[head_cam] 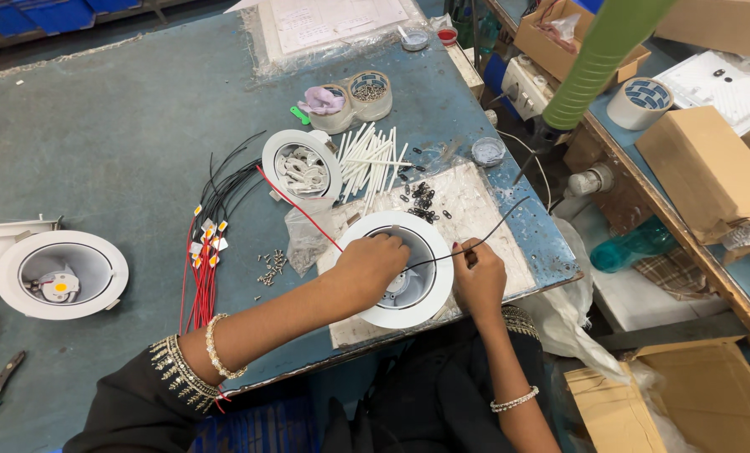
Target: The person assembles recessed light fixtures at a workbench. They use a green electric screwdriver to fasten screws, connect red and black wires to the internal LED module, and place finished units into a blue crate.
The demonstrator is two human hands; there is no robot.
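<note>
Boxes (710,168) of brown card are stacked at the right, white clips are held in a lamp ring (302,164), and a white housing (408,268) at the near edge is pressed by the curled left hand (371,267) while a black wire (475,243) is pinched in the right hand (478,281).

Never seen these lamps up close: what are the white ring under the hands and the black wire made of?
The white ring looks like moulded plastic or painted metal: smooth, even, faintly glossy, so I can't say which. The black wire, pinched in the right hand, seems plastic-coated: thin, matt, bending in a loose curve.
</note>
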